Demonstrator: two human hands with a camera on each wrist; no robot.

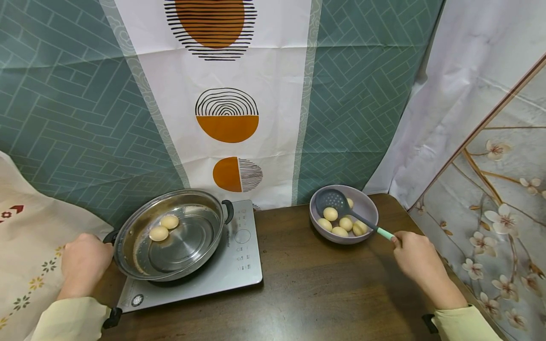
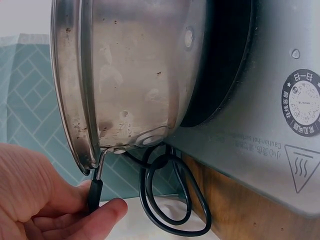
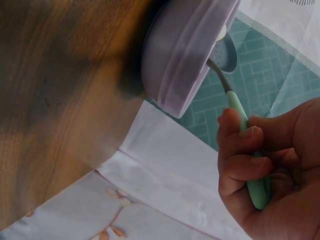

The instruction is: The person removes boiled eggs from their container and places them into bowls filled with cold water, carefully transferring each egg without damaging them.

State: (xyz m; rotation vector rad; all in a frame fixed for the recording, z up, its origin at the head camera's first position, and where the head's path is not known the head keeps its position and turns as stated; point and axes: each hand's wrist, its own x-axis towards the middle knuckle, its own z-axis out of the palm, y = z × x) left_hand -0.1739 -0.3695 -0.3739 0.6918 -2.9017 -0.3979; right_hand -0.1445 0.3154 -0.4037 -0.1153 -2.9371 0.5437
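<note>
My left hand [image 1: 85, 259] grips the black side handle [image 2: 95, 194] of a wide steel pan [image 1: 183, 258], with the thumb and fingers around it in the left wrist view. Two pale yellow, egg-shaped pieces [image 1: 159, 233] lie side by side in the pan, toward its left. On the right, my right hand [image 1: 414, 253] holds a skimmer by its mint-green handle [image 3: 240, 112], fingers curled around it. The skimmer's dark grey perforated head [image 1: 331, 199] is inside a lilac bowl [image 1: 368, 208], overlapping one of several more such pieces [image 1: 340, 231] there.
The pan stands on a silver induction cooker [image 1: 249, 265] with a touch panel on its right. A looped black cord [image 2: 175, 220] hangs behind the cooker. Bowl and cooker share a brown wooden table [image 1: 294, 293]. Patterned cloth [image 1: 239, 94] hangs along the back and sides.
</note>
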